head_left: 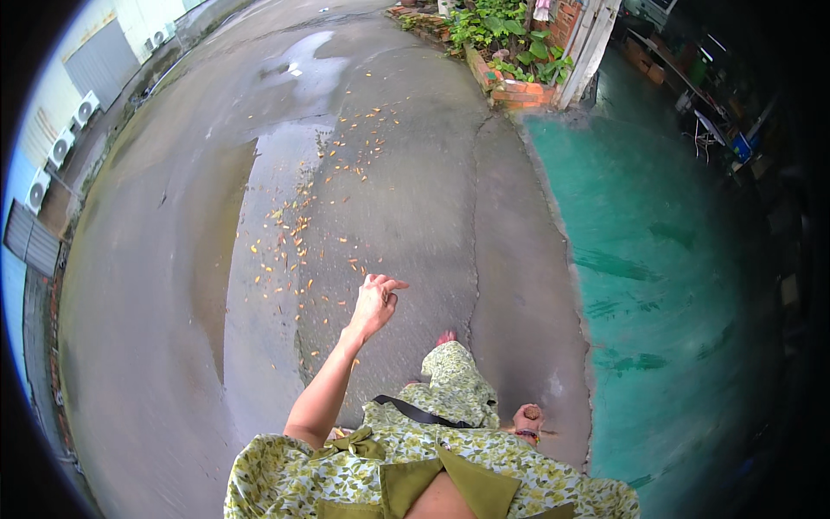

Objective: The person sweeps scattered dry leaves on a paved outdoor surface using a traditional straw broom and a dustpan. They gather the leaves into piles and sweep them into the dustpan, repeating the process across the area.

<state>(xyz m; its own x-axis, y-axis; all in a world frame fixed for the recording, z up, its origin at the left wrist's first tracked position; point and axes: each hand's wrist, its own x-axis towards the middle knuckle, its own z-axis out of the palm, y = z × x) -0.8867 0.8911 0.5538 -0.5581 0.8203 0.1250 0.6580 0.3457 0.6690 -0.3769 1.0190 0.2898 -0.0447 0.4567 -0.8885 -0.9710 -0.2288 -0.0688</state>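
1. Nearest our lens, a green floral dress (450, 450) with olive trim fills the lower edge, a black strap (419, 412) crossing it.
2. Our left hand (377, 303) reaches out over the wet grey pavement (406, 173), arm bare, fingers loosely curled with the tips drawn together; whether they pinch anything we cannot tell.
3. Small orange petals (298, 229) lie scattered on the pavement ahead of that hand, thickest along the edge of a puddle (277, 164).
4. Our right hand (527, 419) hangs low beside the dress, closed in a fist; what it holds we cannot tell.
5. To the right, a green painted floor (657, 259) meets the pavement; a brick planter (519, 86) with leafy plants (506, 35) stands at the far corner.
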